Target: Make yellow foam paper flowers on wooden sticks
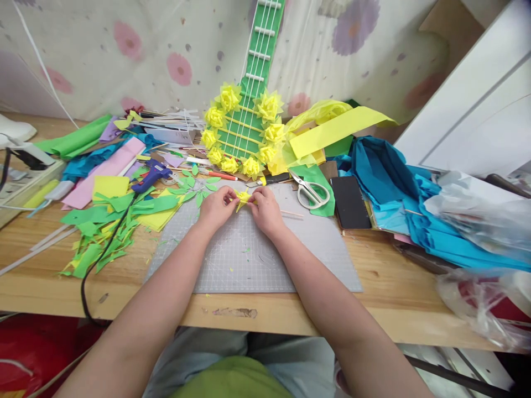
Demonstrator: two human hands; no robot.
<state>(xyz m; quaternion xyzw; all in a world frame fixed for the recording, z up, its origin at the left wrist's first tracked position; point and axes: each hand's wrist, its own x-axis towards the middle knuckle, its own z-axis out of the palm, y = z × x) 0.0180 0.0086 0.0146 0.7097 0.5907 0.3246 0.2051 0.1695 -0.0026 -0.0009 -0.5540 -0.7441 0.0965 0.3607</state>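
A small yellow paper flower [243,197] is held above the grey cutting mat [244,260], between both hands. The fingertips of my left hand [219,209] pinch its left side. On the other side, my right hand [265,209] is closed around its right edge, and a thin pale stick [292,214] shows just past that hand. Green paper leaves [194,187] lie close to the left hand. Behind the hands stands a green paper guitar [244,130] ringed with yellow paper flowers.
White-handled scissors [311,193] and a black phone [352,202] lie to the right, beside blue paper [381,171]. At left are a blue glue gun [153,174] with a black cord and green paper scraps [93,243]. A utility knife [274,178] lies beyond the hands.
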